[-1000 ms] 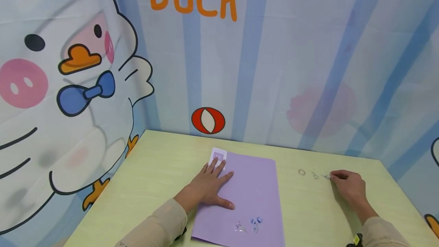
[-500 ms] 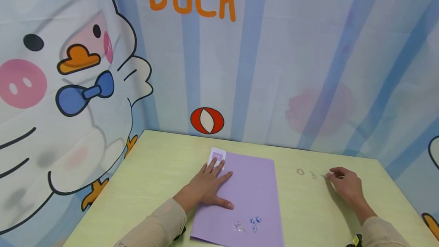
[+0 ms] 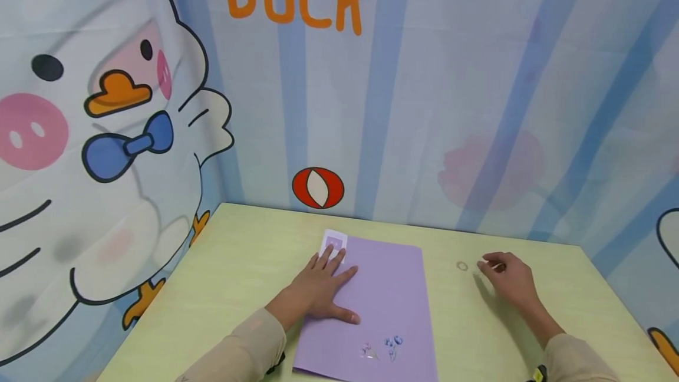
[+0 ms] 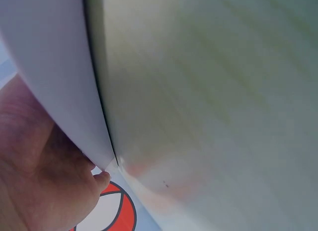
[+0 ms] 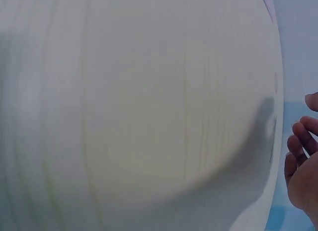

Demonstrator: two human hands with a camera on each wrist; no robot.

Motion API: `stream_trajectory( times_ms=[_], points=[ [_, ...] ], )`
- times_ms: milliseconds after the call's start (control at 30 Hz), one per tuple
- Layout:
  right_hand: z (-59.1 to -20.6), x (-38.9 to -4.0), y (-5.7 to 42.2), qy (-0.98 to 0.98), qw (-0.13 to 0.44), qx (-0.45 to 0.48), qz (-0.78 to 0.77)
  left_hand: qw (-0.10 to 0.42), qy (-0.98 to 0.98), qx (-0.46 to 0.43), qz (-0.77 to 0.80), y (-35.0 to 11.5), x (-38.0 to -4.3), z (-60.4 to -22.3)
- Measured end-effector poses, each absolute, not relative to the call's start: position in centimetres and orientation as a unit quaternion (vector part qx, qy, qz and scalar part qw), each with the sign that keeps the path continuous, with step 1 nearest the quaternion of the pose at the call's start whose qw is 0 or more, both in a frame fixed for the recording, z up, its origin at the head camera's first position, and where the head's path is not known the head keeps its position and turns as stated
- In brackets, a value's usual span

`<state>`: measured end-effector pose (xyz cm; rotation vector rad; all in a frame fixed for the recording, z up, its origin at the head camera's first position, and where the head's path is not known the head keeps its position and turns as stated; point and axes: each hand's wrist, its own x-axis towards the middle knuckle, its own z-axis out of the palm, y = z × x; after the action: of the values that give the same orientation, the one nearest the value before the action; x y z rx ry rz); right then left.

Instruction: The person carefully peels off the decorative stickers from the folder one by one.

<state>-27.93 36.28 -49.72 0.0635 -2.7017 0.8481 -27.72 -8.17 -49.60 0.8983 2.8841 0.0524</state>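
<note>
My left hand [image 3: 318, 290] rests spread on a purple sheet or folder [image 3: 389, 287], fingertips over a white label [image 3: 327, 246] at its upper left corner. Two small flower stickers, one pinkish [image 3: 368, 351] and one blue [image 3: 394, 346], lie low on the purple surface. My right hand [image 3: 509, 282] hovers over the table to the right, fingers loosely bent. A gap shows between thumb and fingers [image 5: 297, 141] in the right wrist view, nothing seen between them. Just left of its fingertips lies a small ring-shaped sticker [image 3: 462, 266]; the hand hides the table spots beside it.
The pale yellow-green table [image 3: 239, 264] meets a striped blue cloth backdrop [image 3: 403, 105] at its back edge. A printed duck [image 3: 127, 152] covers the left side of the backdrop.
My right hand has moved left toward the ring-shaped sticker, and the two small pieces beside that sticker are now out of sight in the head view. My left hand stays put.
</note>
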Motion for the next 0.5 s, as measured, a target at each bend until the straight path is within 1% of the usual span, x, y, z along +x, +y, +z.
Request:
stream_trajectory(
  times_ms=[300,500],
  points=[
    [-48.0,-27.6,31.0,-0.919,0.147,0.079,0.357,0.054,0.953,0.296,0.013,-8.4,-27.8,-49.4],
    [-48.1,-27.4,28.7,-0.913,0.127,0.12,0.369,0.056,0.954,0.295,0.019,-8.4,-28.0,-49.4]
  ],
)
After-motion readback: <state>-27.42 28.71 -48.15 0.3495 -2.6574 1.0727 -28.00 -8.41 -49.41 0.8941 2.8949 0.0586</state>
